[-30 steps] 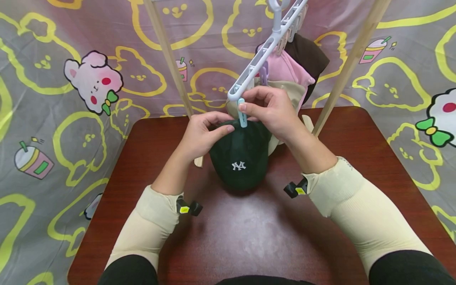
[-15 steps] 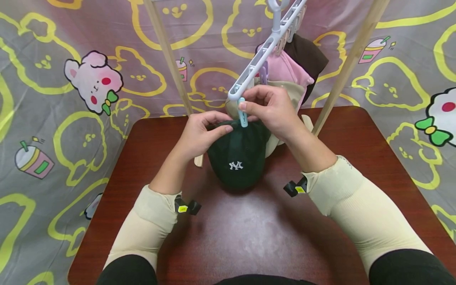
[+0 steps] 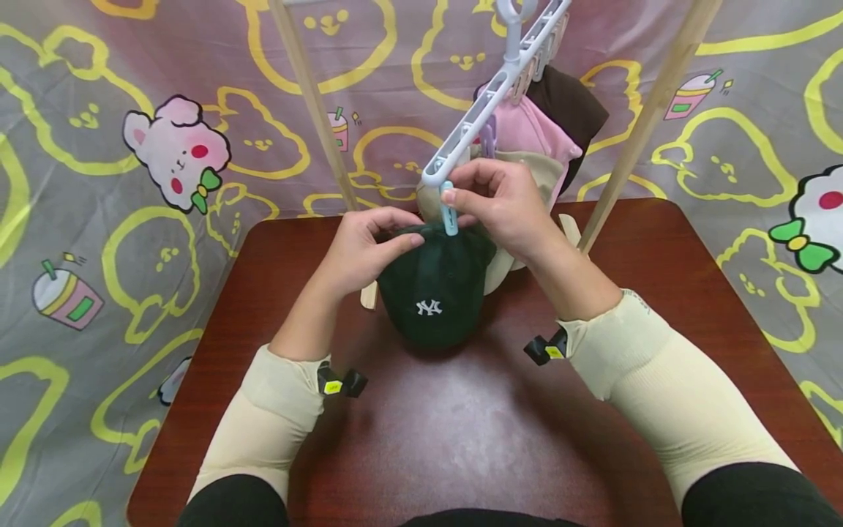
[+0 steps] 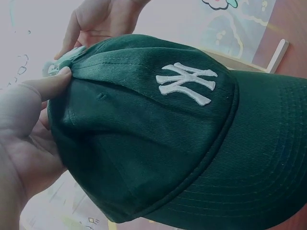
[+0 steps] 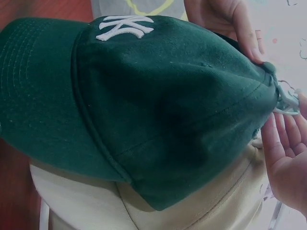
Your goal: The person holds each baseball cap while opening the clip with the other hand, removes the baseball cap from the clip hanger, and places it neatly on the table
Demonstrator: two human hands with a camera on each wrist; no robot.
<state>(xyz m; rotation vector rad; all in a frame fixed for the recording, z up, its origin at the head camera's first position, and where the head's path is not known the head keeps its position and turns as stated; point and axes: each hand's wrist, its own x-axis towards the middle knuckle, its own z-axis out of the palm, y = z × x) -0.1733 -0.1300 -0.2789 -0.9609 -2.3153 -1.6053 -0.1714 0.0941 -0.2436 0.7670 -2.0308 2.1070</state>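
Observation:
A dark green baseball cap (image 3: 431,274) with white embroidered letters hangs crown up beneath the near end of a pale blue clip hanger (image 3: 469,123). My left hand (image 3: 358,247) pinches the crown near its top; in the left wrist view the thumb (image 4: 55,82) presses beside the top button. Between right thumb and fingers, my right hand (image 3: 506,203) holds a light blue clip (image 3: 449,216) at the hanger's end. The right wrist view shows the clip (image 5: 287,101) right at the cap's top, its jaws partly hidden.
Behind the green cap hang a beige cap (image 3: 541,167), a pink cap (image 3: 530,124) and a dark brown cap (image 3: 571,99) on the same hanger. Wooden posts (image 3: 315,102) flank it over the reddish-brown table (image 3: 454,432). A patterned cloth (image 3: 250,139) encloses the back and sides.
My left hand and the green cap have shifted slightly left, with more of the beige cap's edge showing. The right hand stays on the clip, nearly still.

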